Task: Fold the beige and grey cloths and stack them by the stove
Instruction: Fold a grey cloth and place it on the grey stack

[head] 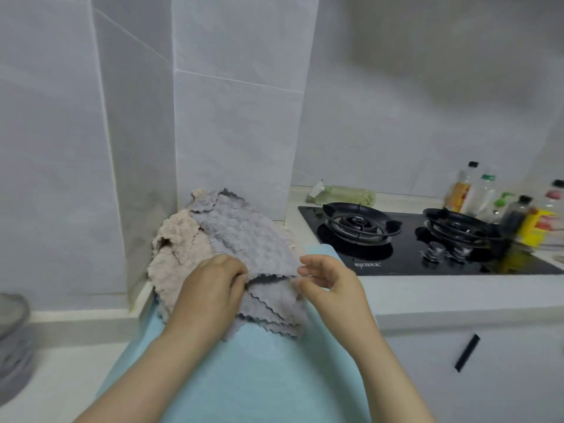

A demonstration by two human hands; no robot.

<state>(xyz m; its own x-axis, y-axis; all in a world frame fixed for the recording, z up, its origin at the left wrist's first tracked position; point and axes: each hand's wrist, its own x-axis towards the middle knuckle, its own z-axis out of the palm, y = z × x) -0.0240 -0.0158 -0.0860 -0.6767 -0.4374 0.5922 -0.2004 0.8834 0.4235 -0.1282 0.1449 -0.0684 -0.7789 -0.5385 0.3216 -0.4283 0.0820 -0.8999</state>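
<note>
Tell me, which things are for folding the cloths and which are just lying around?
For the job: grey cloths, beige cloths, left hand gripping a grey one, right hand, stove.
Just lying about: bottles by the stove, blue mat under the cloths.

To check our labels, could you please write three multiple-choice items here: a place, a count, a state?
1. Where is the cloth pile? A. left of the stove B. on the stove C. in a sink
2. How many burners has the stove? A. one B. two C. four
3. The left hand: A. grips the grey cloth B. lies flat C. holds a bottle
1 A, pile lies between wall and stove; 2 B, two black burners show; 3 A, fingers curl round its edge.
</note>
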